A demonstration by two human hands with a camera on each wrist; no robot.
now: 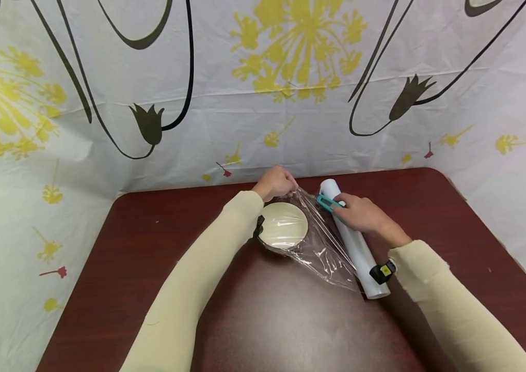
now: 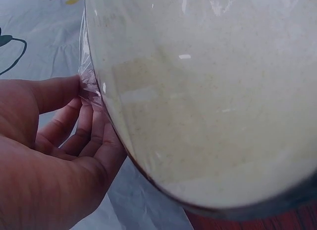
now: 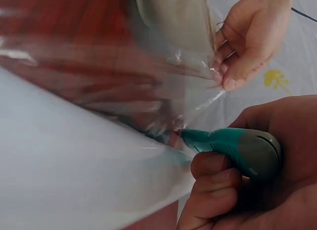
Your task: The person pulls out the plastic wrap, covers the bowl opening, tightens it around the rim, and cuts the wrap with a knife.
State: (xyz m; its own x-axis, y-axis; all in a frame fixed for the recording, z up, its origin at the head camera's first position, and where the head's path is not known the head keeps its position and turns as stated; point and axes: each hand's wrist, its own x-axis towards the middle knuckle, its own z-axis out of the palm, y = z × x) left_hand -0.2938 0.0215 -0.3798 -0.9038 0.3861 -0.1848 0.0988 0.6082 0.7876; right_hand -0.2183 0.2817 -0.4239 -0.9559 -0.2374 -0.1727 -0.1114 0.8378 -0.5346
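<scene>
A sheet of plastic wrap stretches from a white roll over a round, cream-coloured bowl. At the far side of the bowl, my left hand pinches the wrap's edge between thumb and fingers; in the left wrist view that hand sits right beside the rim. My right hand grips a teal and grey utility knife near the roll's far end. The knife's tip meets the wrap where it leaves the roll in the right wrist view. Clear film covers the bowl's top with creases.
The dark red wooden table ends at a wall covering printed with yellow flowers, close behind the bowl and roll. A black wrist camera on the right arm overlaps the roll's near end in the head view.
</scene>
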